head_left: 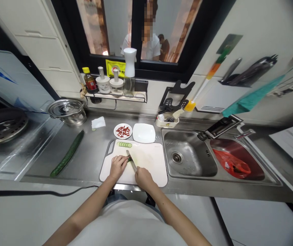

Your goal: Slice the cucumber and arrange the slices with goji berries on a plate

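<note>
A white cutting board [151, 171] lies on the steel counter in front of me. My right hand [143, 177] is closed round the handle of a kitchen knife [132, 161], its blade angled to the far left across the board. Close to the blade, the bent fingers of my left hand [118, 166] press down on a small dark green cucumber piece [129, 159], mostly hidden by the hand. A short row of cucumber slices [125, 145] rests near the board's far edge. Behind the board are a plate of chopped red bits [123, 131] and a white plate [144, 133].
A whole cucumber [68, 153] and a lidded steel pot [71, 112] are to the left. A double sink [192, 175] with a faucet [220, 128] is on the right, a red plastic bag [233, 164] in its far basin. Bottles and jars stand on a wall rack [117, 97].
</note>
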{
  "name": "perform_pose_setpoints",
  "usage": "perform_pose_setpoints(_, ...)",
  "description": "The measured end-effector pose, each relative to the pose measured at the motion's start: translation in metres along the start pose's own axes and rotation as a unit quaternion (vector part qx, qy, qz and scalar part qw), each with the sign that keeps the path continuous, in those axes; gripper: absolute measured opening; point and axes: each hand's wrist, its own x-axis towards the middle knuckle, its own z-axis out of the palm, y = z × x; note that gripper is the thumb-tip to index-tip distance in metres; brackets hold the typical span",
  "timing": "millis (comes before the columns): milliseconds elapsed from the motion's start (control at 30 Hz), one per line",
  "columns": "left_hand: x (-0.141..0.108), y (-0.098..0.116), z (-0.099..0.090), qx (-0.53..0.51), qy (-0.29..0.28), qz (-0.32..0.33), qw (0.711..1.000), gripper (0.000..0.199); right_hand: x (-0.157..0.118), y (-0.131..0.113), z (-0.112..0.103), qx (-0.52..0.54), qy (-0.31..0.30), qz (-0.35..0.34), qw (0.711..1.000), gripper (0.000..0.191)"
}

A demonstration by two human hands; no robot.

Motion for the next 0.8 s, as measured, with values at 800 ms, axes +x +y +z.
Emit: perform_pose_setpoints(800,-0.001,-0.003,0.006,0.001,0.017,0.018,1.0,0.026,0.008,-0.003,0.011,-0.014,0.009,0.008,1.0,0.032)
